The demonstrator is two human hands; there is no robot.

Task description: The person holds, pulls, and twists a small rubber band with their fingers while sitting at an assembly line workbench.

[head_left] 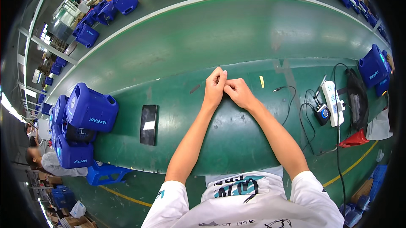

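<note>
There they were on my feed: the left hand point(216, 85) and right hand point(239, 91) met over the worktop point(237, 143), both curled, fingers pressed together; whether they pinched anything, I couldn't tell. A yellow strip point(261, 81) lay just right of them, a thin cable point(294, 93) farther right. The black phone point(148, 125) lay left, well apart, near stacked blue cans point(91, 105).

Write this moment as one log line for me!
left hand: curled, touching right hand; held thing: none visible; phone: flat on table, left of hands; power strip: on table, right of hands
</note>
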